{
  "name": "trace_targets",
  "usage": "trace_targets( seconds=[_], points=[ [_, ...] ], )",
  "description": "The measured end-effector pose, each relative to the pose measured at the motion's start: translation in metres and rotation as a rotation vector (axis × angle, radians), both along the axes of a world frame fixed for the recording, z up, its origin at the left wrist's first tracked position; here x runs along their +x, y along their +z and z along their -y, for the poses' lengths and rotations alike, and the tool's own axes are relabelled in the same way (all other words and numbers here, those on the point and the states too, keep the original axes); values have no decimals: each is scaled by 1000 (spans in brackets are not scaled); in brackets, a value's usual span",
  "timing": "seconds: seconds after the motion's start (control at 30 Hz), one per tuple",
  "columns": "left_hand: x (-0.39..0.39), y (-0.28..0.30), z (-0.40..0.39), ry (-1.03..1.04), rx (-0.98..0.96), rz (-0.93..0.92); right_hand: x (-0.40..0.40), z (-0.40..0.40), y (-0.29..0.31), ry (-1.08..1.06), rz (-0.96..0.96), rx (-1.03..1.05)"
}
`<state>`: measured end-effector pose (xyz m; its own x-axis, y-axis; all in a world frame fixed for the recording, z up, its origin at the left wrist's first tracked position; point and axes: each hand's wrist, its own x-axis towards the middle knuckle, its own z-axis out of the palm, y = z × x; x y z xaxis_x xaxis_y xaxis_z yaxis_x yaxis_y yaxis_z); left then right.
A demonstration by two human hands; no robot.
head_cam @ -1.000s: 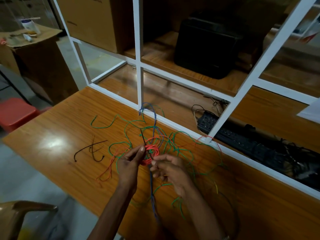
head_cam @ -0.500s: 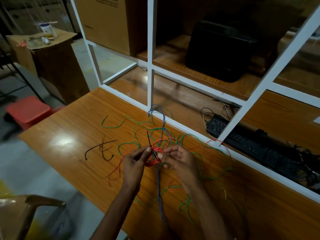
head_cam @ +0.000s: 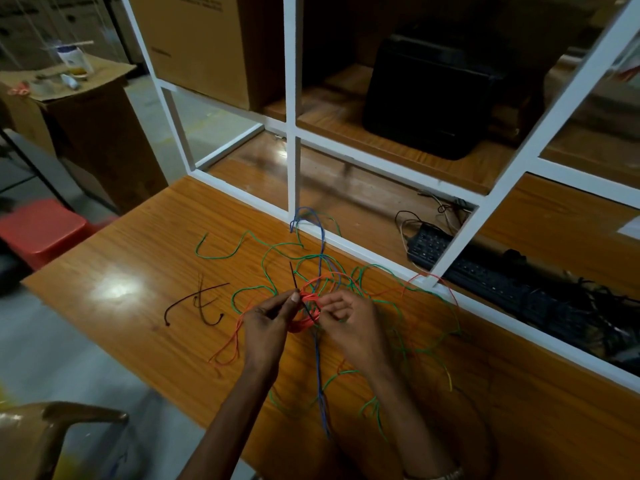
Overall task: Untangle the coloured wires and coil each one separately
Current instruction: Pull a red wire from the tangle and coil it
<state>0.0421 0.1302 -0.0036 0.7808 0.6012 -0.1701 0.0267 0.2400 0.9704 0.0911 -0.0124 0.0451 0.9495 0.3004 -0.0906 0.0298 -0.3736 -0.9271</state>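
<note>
Your left hand (head_cam: pixel 268 318) pinched a black cable tie (head_cam: pixel 300 293) between thumb and forefinger, its tip standing up, while your right hand (head_cam: pixel 346 315) curled its fingers round the small red wire coil (head_cam: pixel 304 313) between both hands, apparently steadying the loops so the tie could bind them. Green wire (head_cam: pixel 249 291) and blue wire (head_cam: pixel 322 375) lay loose and crossed on the wooden table (head_cam: pixel 138 258) around the coil; spare ties (head_cam: pixel 199 301) waited to the left, well apart.
</note>
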Motion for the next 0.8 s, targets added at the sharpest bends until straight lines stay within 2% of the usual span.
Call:
trace_targets(
  seconds=[0.27, 0.47, 0.8],
  points=[
    [12, -4, 5, -38, -38, -31, 1, 4, 3, -77, -165, 149],
    [20, -6, 9, -53, -31, -33, 3, 14, 16, -96, -338, 386],
    [24, -6, 12, -134, 60, -21, 8, 15, 10, -183, -109, 302]
  ],
)
